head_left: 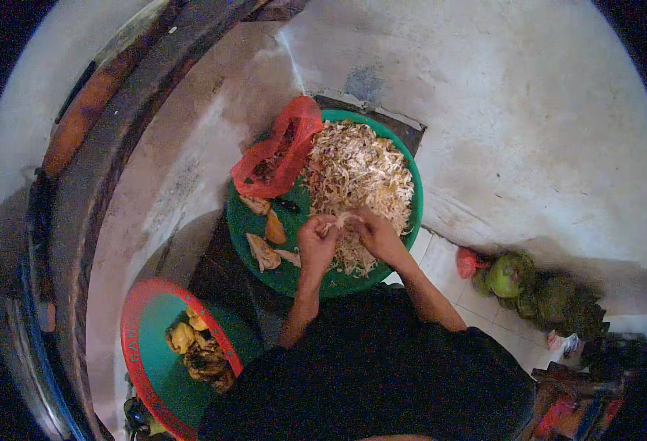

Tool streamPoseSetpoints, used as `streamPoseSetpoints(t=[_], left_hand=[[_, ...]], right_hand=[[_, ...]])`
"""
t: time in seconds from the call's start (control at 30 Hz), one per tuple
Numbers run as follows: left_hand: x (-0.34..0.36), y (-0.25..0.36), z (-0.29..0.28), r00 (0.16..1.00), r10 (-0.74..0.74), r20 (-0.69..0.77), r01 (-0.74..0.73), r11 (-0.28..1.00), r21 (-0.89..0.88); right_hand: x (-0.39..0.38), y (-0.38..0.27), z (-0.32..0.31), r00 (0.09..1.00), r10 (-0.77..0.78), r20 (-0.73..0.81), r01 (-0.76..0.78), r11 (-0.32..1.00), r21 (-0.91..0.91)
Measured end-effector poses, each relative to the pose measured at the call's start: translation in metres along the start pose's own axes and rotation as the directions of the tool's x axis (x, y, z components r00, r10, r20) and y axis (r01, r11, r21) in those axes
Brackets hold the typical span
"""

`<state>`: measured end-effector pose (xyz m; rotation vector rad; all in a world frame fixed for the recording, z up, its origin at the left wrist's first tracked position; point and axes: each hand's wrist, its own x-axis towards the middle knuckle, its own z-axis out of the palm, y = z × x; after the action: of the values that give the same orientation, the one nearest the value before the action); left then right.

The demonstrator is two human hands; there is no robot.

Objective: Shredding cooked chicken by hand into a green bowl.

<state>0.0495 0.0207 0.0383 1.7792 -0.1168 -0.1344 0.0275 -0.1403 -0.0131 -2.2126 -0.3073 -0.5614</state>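
Note:
A wide round green tray [417,192] carries a big heap of pale shredded meat [360,165], which looks like chicken. Over the near part of the heap, my left hand [317,241] and my right hand [379,237] pinch a small pale strip of meat [348,219] between them. Both sets of fingers are closed on it. Left of my left hand lie larger meat pieces [262,252] and a yellowish piece [274,229]. A small dark object [288,206], its kind unclear, rests above them. On the tray's upper left sits a red plastic bag [287,147] holding dark scraps.
At lower left stands a green basin with a red rim [136,312], holding browned, yellowish meat pieces [200,351]. Green coconut-like fruits [511,275] and a small red bag [468,260] lie on the floor by the right wall. A dark curved edge [121,147] runs along the left.

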Motion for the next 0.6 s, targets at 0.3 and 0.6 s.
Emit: streamPoseSetpoints(t=[0.3, 0.6], left_hand=[[0.024, -0.053, -0.079, 0.97, 0.244, -0.002, -0.225, 0.898, 0.378], [-0.013, -0.093, -0.085, 0.985, -0.146, -0.093, 0.152, 0.475, 0.867]], right_hand=[[0.014, -0.013, -0.044, 0.932, 0.361, 0.039, -0.362, 0.932, 0.026], [-0.007, -0.023, -0.056, 0.852, 0.463, 0.243, -0.461, 0.885, -0.069]])
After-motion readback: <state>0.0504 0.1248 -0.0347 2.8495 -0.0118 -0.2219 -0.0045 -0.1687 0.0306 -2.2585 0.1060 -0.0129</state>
